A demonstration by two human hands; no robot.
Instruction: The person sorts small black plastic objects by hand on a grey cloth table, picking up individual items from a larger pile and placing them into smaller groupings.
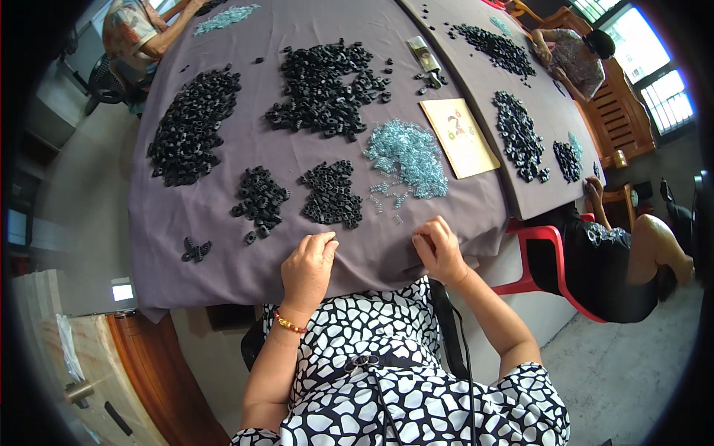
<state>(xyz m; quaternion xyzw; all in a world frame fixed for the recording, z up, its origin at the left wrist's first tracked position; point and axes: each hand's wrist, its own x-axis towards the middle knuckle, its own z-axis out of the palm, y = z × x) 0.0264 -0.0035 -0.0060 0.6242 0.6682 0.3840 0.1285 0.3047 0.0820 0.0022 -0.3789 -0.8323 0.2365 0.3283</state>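
Observation:
My left hand point(307, 271) is closed in a pinch over the near edge of the cloth, just below a pile of small black ring-like parts point(332, 195). A dark speck shows at its fingertips, too small to name. To the right, my right hand point(440, 249) is also pinched, with whatever it may hold hidden by the fingers. It is nearest the heap of pale blue-clear coil springs point(405, 160), a few of which lie loose toward me. Left of the rings sits another pile of black plastic parts point(260, 197), with a small cluster of black pieces point(196, 250) beside it.
Larger heaps of black parts point(327, 89) cover the middle and far left point(195, 126) of the grey tablecloth point(245, 286). A yellowish booklet point(461, 137) lies right of the springs. Other people work around the table; a red chair point(554, 260) stands at the right.

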